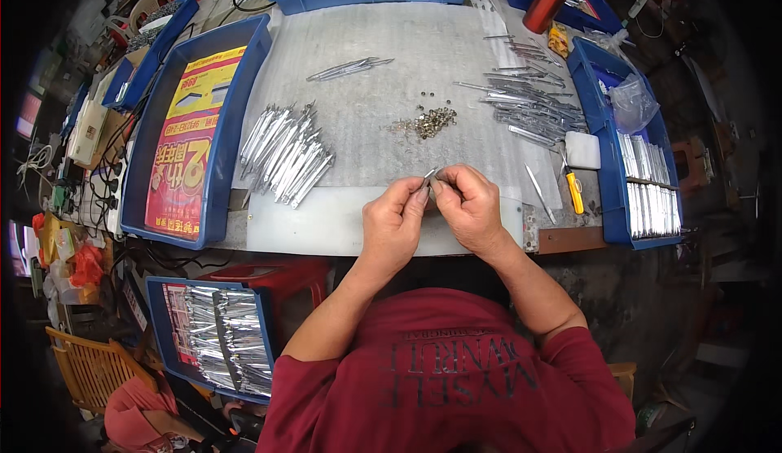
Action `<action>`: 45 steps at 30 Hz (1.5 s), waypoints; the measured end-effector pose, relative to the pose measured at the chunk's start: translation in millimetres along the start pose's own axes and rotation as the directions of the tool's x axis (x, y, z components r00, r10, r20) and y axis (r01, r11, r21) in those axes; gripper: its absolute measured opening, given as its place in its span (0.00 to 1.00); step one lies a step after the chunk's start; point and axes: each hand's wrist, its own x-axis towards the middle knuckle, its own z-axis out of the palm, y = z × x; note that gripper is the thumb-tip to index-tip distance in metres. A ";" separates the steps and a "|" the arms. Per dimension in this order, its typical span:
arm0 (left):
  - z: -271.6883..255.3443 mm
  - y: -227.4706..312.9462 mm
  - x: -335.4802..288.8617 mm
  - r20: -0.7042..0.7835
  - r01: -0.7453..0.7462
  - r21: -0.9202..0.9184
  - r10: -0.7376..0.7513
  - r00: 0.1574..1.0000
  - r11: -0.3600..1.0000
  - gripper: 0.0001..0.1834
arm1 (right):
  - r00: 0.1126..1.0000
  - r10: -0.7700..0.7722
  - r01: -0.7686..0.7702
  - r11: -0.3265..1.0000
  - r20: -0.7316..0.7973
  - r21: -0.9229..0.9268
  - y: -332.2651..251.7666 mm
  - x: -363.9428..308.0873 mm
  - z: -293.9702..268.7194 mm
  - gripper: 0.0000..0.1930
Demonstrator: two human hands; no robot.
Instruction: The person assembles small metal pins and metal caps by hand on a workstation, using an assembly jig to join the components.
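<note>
My left hand (393,223) and my right hand (466,205) meet over the front of the worktable, pinching one thin silver metal piece (430,175) between their fingertips. A heap of similar silver metal pieces (285,154) lies to the left of my hands. Just beyond my hands sits a small pile of tiny brass-coloured parts (432,120). More loose silver strips (529,107) are spread at the right. A few lie together farther back (350,68).
Blue trays ring the table: one at left (138,208) holds a red and yellow printed sheet, one at right (615,200) holds stacked silver pieces, one below left (163,331) is full of them. A red cup (549,0), a white block (582,150) and a yellow-handled tool (574,190) sit at right.
</note>
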 end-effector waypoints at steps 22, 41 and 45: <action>3.6 5.9 -0.6 -0.077 -0.125 0.234 0.147 0.986 0.964 0.05 | 0.972 0.225 -0.233 0.963 0.071 0.137 6.4 -0.3 0.2 0.05; 1.4 2.0 -0.1 0.069 0.167 -0.288 -0.153 0.986 0.943 0.08 | 0.957 0.233 -0.275 0.919 0.175 0.281 16.0 -0.3 -1.7 0.09; 1.3 0.9 0.5 0.057 0.179 -0.272 -0.170 0.984 0.945 0.08 | 0.957 0.232 -0.269 0.933 0.172 0.240 14.3 2.3 -0.7 0.10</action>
